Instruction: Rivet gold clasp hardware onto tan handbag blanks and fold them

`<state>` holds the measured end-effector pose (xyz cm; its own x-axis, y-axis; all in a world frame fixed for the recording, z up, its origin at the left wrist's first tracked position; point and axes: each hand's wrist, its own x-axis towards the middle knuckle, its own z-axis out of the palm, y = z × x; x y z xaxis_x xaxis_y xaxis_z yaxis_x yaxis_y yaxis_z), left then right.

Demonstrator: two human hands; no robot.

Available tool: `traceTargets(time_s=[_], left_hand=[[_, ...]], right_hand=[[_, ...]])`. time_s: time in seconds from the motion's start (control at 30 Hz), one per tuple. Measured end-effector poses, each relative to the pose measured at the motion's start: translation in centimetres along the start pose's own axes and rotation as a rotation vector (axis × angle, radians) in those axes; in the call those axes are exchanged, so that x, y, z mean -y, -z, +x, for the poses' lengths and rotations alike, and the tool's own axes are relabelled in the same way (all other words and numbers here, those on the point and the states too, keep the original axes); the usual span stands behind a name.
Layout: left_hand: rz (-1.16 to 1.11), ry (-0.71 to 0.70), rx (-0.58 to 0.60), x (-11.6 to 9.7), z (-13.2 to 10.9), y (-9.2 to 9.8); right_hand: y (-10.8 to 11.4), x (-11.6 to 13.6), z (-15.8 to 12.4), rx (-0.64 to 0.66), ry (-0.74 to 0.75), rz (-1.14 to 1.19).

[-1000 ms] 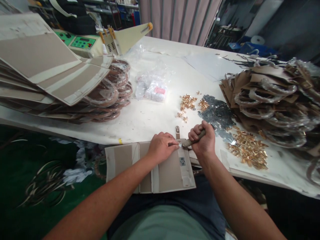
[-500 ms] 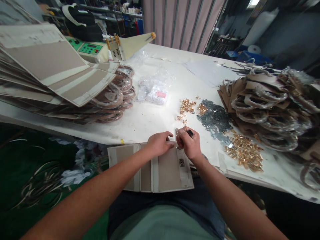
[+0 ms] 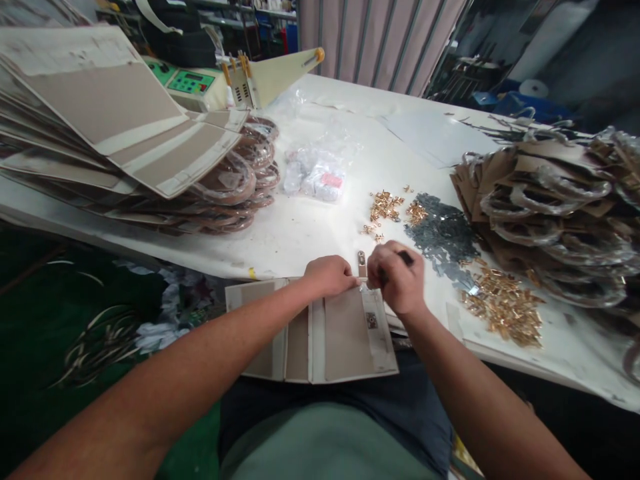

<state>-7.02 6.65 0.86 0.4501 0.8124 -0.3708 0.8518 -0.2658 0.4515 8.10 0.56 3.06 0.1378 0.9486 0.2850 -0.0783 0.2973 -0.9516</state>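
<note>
the person's left hand [image 3: 331, 276] lay on the far edge of an open beige panel [image 3: 347, 340], its fingers drawn together and their tips pressed down at the panel's far right part; whether they pinched some small piece there could not be told. the right hand [image 3: 400, 277] was curled tight round a hand tool [image 3: 406, 258], the dark end of which poked out above the fist (the working end was hidden by the hand). the two hands were close, the tool hand just to the right of the left fingertips.

the panel straddled the near edge of the white table [image 3: 305, 237], its far edge at the tabletop and the rest over the person's lap. on the pale strip along its right side sat a square metal plate [image 3: 371, 321], and a brown tab [image 3: 361, 263] with a metal fitting stuck out past its far edge onto the table.

beyond the right hand lay small gold fittings [image 3: 384, 206] and a spread of grey metal plates [image 3: 440, 228]; a larger heap of gold pieces [image 3: 503, 307] lay by the table's near edge, to the right. one stack of panels [image 3: 165, 157] filled the table's left end, another pile with plastic-wrapped handles [image 3: 547, 200] its right end. a clear plastic bag [image 3: 320, 179] lay between them, and a machine with green controls [image 3: 193, 83] stood toward the far left corner.
</note>
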Motion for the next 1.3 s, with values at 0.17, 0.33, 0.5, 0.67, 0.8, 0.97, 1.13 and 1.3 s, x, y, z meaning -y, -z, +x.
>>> traceTargets(time_s=[0.17, 0.33, 0.5, 0.67, 0.8, 0.97, 1.13, 1.3], left_hand=[[-0.013, 0.008, -0.034, 0.1, -0.3, -0.2], [-0.001, -0.036, -0.029, 0.5, 0.1, -0.7], [0.026, -0.043, -0.002, 0.7, 0.4, -0.8], [-0.007, -0.045, -0.02, 0.5, -0.2, -0.4], [-0.047, -0.023, -0.042, 0.6, -0.3, -0.5], [-0.062, -0.018, -0.052, 0.7, 0.1, -0.7], [-0.061, -0.017, -0.033, 0.4, 0.0, -0.3], [-0.051, 0.028, -0.02, 0.2, 0.0, -0.2]], right_hand=[[0.0, -1.6, -0.5, 0.028, -0.082, -0.084], [-1.3, -0.5, -0.1, 0.131, -0.041, -0.083], [-2.2, -0.5, 0.2, 0.352, 0.02, -0.354], [-1.0, -1.2, 0.4, 0.281, -0.059, -0.278], [-0.6, -0.4, 0.5, 0.075, -0.092, 0.089], [-0.9, 0.0, -0.3, -0.001, -0.085, 0.04], [-0.8, -0.7, -0.7, 0.005, -0.045, 0.05], [0.0, -1.1, -0.5, 0.002, -0.034, 0.022]])
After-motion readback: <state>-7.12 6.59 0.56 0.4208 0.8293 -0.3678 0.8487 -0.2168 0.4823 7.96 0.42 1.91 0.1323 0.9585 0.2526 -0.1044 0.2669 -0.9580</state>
